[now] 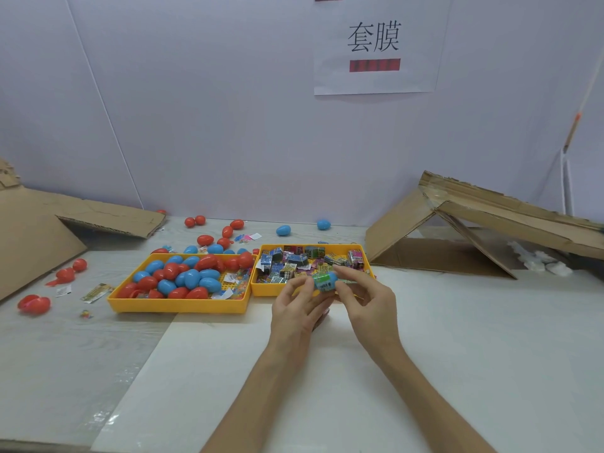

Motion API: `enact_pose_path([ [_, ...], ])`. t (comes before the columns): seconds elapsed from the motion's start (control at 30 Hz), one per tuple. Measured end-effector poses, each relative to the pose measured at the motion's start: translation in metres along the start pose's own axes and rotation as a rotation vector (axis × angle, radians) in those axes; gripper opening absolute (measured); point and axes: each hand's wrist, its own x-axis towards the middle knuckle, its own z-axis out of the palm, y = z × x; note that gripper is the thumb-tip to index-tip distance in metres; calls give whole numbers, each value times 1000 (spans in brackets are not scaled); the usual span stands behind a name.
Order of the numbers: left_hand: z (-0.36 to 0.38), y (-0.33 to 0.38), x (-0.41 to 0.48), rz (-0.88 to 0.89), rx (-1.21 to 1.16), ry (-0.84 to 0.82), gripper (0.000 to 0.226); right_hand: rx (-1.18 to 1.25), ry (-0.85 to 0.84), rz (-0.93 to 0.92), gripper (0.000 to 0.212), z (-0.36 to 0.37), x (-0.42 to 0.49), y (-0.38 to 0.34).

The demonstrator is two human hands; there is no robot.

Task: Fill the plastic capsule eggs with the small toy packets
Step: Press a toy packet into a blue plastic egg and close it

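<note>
Just above the counter (457, 338), my left grip (295, 305) and right grip (362, 299) are both pinching a blue capsule egg (330, 276), steadying it to seat the toy packet (322, 285). Beyond, the packet tray (366, 253) and egg tray (183, 307) are sitting within reach.

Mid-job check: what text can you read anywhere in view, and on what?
"套膜": white paper sheet on the back wall.
Red bar under it: blurred, unreadable.
Toy packets in the yellow tray: print too small.
Packet in the blue egg: print blurred.
</note>
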Motion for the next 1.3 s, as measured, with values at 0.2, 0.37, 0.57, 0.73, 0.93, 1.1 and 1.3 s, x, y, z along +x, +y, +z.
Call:
enact_pose_path([
  [0.2,0,-1,-1,16,36,7,13,44,-6,42,26,0,0,-5],
  [0.37,1,-2,-1,32,17,-9,15,120,5,78,24,-3,3,-4],
  [0.57,0,-2,-1,20,22,-6,18,190,-17,104,27,-4,6,-4],
  [0.73,0,-3,-1,59,66,21,20,249,-37,159,16,-4,7,-3],
  [0.93,2,-4,-1,170,122,35,24,180,-20,242,9,-4,7,-1],
  [1.1,0,-5,1,188,87,18,24,217,-21,250,12,-5,8,-1],
  [1.3,-1,-7,1,296,217,77,23,101,-29,205,13,-4,6,-1],
])
